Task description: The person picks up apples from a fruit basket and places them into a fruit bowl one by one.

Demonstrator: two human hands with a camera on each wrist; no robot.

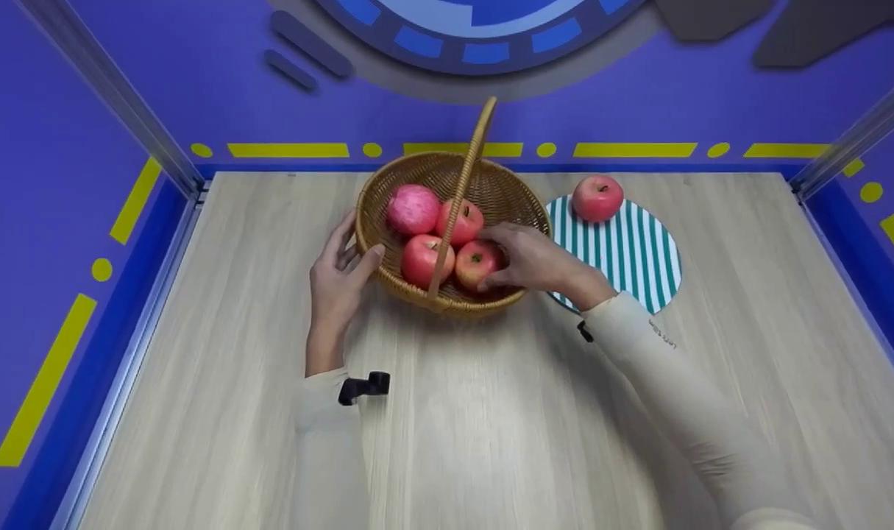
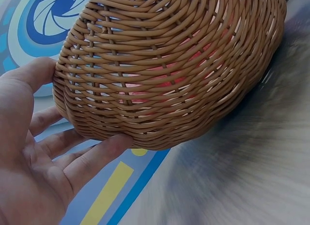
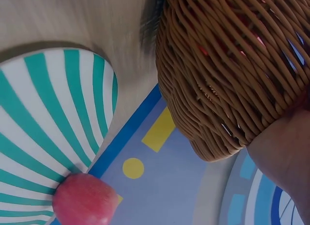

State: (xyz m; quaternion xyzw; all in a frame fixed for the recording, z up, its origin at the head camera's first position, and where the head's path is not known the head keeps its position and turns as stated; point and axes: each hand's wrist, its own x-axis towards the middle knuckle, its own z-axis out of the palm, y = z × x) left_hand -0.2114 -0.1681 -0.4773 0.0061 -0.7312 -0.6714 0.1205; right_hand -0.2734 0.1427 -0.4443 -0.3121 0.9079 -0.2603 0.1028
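Currently, the left hand (image 1: 338, 283) grasps the wicker basket (image 1: 513, 199) between eight and nine o'clock on its rim, the thumb over the edge and the fingers against the outer wall. The right hand (image 1: 531, 258) comes in over the rim from four o'clock and grips the nearest apple (image 1: 476, 266) between thumb and fingers. That apple sits inside the basket, at about five o'clock from its middle.

Three more lie in there with it: a streaky pink apple (image 1: 413, 209) at ten o'clock, a second apple (image 1: 470, 218) close to the middle and partly behind the handle (image 1: 464, 177), and a third apple (image 1: 419, 263) at about seven. The handle rises from the rim near six o'clock and arches up between twelve and one.

At three o'clock from the basket, a round striped mat (image 1: 649, 265) lies on the wooden table (image 1: 447, 442), with a lone apple (image 1: 598, 199) near its own twelve o'clock. From the right wrist, the basket's weave hides the right fingertips. Pale sleeves (image 1: 330, 449) cover both forearms, and a black clip (image 1: 364, 388) shows at the left cuff.
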